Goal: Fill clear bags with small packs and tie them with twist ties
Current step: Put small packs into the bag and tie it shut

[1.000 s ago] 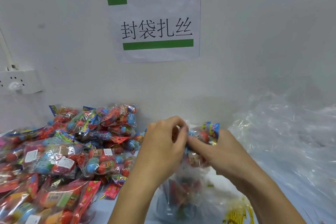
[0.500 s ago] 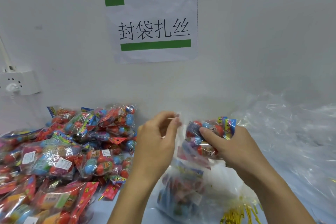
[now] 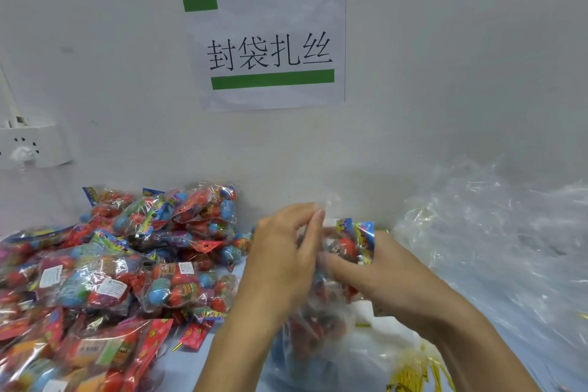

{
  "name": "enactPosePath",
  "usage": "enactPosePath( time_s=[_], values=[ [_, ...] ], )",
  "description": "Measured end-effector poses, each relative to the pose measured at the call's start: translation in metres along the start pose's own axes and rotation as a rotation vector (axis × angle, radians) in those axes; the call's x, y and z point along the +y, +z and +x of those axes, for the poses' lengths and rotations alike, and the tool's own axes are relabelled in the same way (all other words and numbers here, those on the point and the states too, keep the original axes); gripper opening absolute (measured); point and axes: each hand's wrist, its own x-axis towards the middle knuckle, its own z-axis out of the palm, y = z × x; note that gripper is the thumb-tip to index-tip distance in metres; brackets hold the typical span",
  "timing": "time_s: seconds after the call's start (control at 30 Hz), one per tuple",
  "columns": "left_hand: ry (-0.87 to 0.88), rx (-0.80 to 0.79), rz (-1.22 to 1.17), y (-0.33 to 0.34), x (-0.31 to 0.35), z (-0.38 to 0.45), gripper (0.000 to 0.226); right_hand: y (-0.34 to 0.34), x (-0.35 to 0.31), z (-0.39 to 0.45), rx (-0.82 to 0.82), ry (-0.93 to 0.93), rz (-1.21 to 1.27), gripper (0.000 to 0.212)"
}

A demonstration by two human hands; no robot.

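- While the white wall (image 3: 445,57) fills the back of the view, the paper sign (image 3: 270,45) with its green bars hangs on it, and everything below gets placed from that sign.
- Down and to the right of the sign, the loose heap of empty clear bags (image 3: 502,248) spreads wide across the blue table (image 3: 203,356).
- Down and to the left of the sign, the pile of filled bags (image 3: 121,270) is stacked, red and blue packs showing through.
- Straight below the sign, the clear bag (image 3: 321,337) being filled stands with its long axis roughly upright, mouth pointing up toward the sign.
- The left hand (image 3: 280,267) is at the bag's mouth, thumb and forefinger pinching the film edge up; it was the same half a second ago.
- The right hand (image 3: 391,283) grips the small pack (image 3: 356,242), fingers curled around it; half a second ago it held the pack just right of the bag mouth, and now it has come in to the left, touching the mouth beside the left fingers.
- The pack stands roughly upright, its blue printed top edge pointing up at the sign.
- Lowest below the sign, at the frame's bottom edge, the gold twist ties (image 3: 410,375) lie in a bundle.
- Far left of the sign, a white socket (image 3: 31,145) sits on the wall.
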Motion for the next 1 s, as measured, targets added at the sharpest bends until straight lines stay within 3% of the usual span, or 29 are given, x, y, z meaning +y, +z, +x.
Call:
enactPosePath(
  time_s=[0.13,0.23,0.33,0.4,0.43,0.57,0.63,0.7,0.77,0.83,0.9,0.93,1.0],
  values=[
    [0.072,-0.219,-0.052,0.007,0.018,-0.004,0.039,0.002,0.003,0.0,-0.123,0.055,-0.163,0.04],
    [0.033,-0.334,-0.093,0.013,0.026,-0.007,0.037,0.002,0.01,0.005,-0.04,0.048,-0.228,0.041],
    [-0.076,-0.306,-0.105,0.012,0.026,-0.008,0.03,0.001,0.015,0.01,0.042,0.075,-0.21,0.033],
    [-0.127,-0.282,-0.058,0.007,0.022,-0.008,0.051,-0.001,0.018,0.012,0.072,0.148,-0.167,0.022],
    [-0.141,-0.276,-0.027,0.004,0.019,-0.008,0.051,-0.001,0.021,0.014,0.091,0.176,-0.126,0.018],
    [-0.118,-0.189,0.043,-0.001,0.012,-0.005,0.017,0.004,0.022,0.014,0.124,0.282,0.024,0.011],
    [-0.072,-0.169,0.03,-0.002,0.014,-0.004,0.018,0.004,0.021,0.014,0.067,0.289,0.085,0.024],
    [-0.039,-0.193,-0.053,-0.001,0.019,-0.004,0.021,0.003,0.02,0.012,0.024,0.266,0.111,0.021],
    [-0.014,-0.24,-0.146,0.001,0.027,-0.004,0.022,0.004,0.021,0.009,-0.018,0.185,0.07,0.016],
    [0.004,-0.285,-0.222,0.004,0.035,-0.006,0.021,0.006,0.021,0.006,-0.036,0.054,0.03,0.035],
    [-0.004,-0.314,-0.234,0.003,0.037,-0.006,0.023,0.007,0.024,0.006,-0.033,0.039,-0.06,0.044],
    [-0.021,-0.333,-0.247,0.001,0.036,-0.006,0.022,0.006,0.027,0.008,-0.039,0.052,-0.136,0.04],
    [-0.099,-0.369,-0.324,-0.007,0.032,-0.003,0.025,0.005,0.032,0.012,-0.037,0.11,-0.213,0.012]
  ],
)
